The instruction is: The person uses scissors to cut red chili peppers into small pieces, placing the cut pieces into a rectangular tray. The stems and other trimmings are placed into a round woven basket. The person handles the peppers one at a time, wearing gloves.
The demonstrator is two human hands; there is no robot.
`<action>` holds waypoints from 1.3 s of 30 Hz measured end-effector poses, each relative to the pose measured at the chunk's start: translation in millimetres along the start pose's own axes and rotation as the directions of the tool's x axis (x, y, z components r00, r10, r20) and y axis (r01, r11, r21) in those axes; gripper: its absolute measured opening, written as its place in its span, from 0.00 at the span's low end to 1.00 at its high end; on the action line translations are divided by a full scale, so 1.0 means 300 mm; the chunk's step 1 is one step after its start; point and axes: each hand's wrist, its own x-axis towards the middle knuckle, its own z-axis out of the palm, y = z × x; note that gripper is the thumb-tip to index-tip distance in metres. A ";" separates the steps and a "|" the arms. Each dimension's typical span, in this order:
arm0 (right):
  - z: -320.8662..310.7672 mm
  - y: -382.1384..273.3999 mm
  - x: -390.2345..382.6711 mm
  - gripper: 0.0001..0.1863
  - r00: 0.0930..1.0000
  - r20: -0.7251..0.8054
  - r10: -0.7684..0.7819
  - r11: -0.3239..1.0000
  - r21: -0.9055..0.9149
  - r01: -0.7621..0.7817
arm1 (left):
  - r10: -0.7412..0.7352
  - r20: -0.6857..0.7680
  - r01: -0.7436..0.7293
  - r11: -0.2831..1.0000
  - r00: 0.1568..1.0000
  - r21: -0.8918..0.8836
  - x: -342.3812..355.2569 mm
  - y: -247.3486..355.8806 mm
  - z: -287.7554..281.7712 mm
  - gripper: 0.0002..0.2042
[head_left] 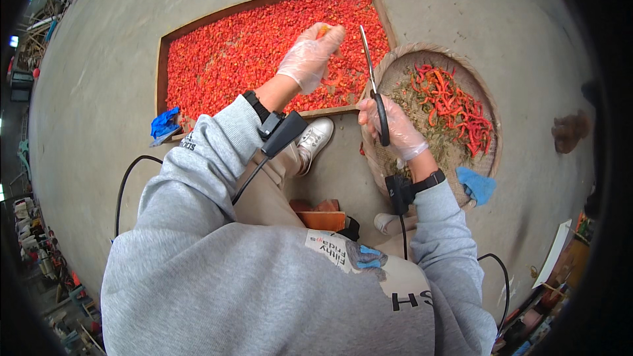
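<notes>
My left hand (310, 56), in a clear plastic glove, is raised over a wooden-framed tray (159, 92) of chopped red peppers, fingertips pinched around a small yellowish piece, perhaps pepper, partly hidden. My right hand (395, 128), also gloved, grips black-handled scissors (374, 91) with the blades pointing up, right of my left hand. Beneath and beside my right hand is a round woven basket (491, 95) holding whole red chilies (445, 102) and dry stems or leaves.
Blue cloths or gloves lie by the tray (165, 124) and on the basket (475, 184). My white shoe (315, 138) stands below the tray on the concrete floor (105, 59), beside an orange-brown object (320, 219) under me. Clutter lines the far left and lower right edges.
</notes>
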 end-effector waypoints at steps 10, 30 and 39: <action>-0.021 -0.015 -0.014 0.15 0.978 0.208 -0.012 0.991 -0.130 0.040 | -0.072 0.081 0.095 0.933 0.994 -0.348 0.006 0.020 -0.032 0.41; -0.003 -0.086 -0.040 0.18 0.999 0.001 -0.032 0.925 -0.379 0.030 | -0.292 0.381 0.371 0.916 0.877 -0.151 -0.032 0.061 -0.011 0.55; -0.006 -0.087 -0.027 0.17 0.990 -0.138 -0.022 0.922 -0.387 -0.034 | -0.184 0.441 0.227 0.973 0.878 -0.045 -0.023 0.059 -0.020 0.22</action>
